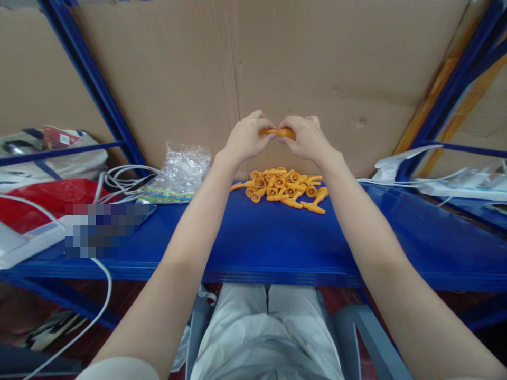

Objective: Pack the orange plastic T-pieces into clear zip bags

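Observation:
My left hand (246, 136) and my right hand (304, 137) are raised side by side above the blue shelf (261, 243). Both pinch one small orange plastic piece (278, 132) between their fingertips. Most of that piece is hidden by the fingers. Below the hands, at the back of the shelf, lies a heap of several similar orange plastic pieces (283, 189) with round ends and short stems.
A crumpled clear plastic bag (182, 169) lies left of the heap, beside coiled white cables (119, 179) and a red bag (47, 200). White packets and cables (439, 182) sit at the right. Cardboard (277, 63) backs the shelf between blue uprights (95, 84).

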`<state>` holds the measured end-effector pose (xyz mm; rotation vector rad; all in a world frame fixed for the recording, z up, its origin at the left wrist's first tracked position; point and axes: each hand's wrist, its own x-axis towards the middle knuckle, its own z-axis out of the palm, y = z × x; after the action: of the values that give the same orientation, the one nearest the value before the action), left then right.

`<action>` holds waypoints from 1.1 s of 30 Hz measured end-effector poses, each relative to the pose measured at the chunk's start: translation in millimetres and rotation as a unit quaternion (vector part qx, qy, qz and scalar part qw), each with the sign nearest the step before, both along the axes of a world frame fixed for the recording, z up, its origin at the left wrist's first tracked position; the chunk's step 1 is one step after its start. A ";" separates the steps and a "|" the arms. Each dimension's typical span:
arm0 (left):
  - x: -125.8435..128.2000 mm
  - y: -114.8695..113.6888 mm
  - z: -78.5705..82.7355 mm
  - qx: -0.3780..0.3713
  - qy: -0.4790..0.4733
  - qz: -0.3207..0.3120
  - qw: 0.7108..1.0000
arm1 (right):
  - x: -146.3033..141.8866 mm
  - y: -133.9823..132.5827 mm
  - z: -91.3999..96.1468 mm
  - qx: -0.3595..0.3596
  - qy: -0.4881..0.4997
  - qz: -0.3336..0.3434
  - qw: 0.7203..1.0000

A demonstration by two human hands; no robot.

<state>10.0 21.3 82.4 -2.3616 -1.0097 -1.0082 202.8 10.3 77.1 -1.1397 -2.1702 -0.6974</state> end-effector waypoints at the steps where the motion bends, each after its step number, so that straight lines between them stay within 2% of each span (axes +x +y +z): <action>1: 0.0 0.0 0.6 0.002 -0.005 0.001 1.000 | -0.7 -1.4 0.0 0.006 0.000 -0.003 1.000; 6: -1.6 6.3 2.5 0.010 -0.019 0.000 1.000 | -4.3 -5.5 -0.6 0.029 -0.006 -0.026 0.999; 9: -3.9 9.8 3.0 -0.004 -0.017 0.001 1.000 | -4.2 -1.7 -2.2 0.028 0.001 -0.015 1.000; 14: -5.2 11.8 -0.7 -0.021 -0.003 0.010 1.000 | 1.8 14.5 -6.2 -0.046 -0.004 0.011 0.999; 18: -5.1 19.4 -7.3 -0.033 0.012 0.004 0.999 | 3.6 16.5 -7.6 -0.082 -0.022 -0.010 0.996; 26: -9.6 31.1 -9.1 -0.048 -0.003 -0.012 0.999 | 0.8 12.2 -9.5 -0.048 0.002 0.001 0.999; 33: -9.2 35.0 -13.2 -0.062 -0.009 -0.033 0.997 | 1.3 14.5 -8.7 -0.138 -0.016 -0.033 0.990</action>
<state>0.7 56.3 69.2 -2.5059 -1.0355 -1.0181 204.0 24.9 68.3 -1.3532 -2.3174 -0.4534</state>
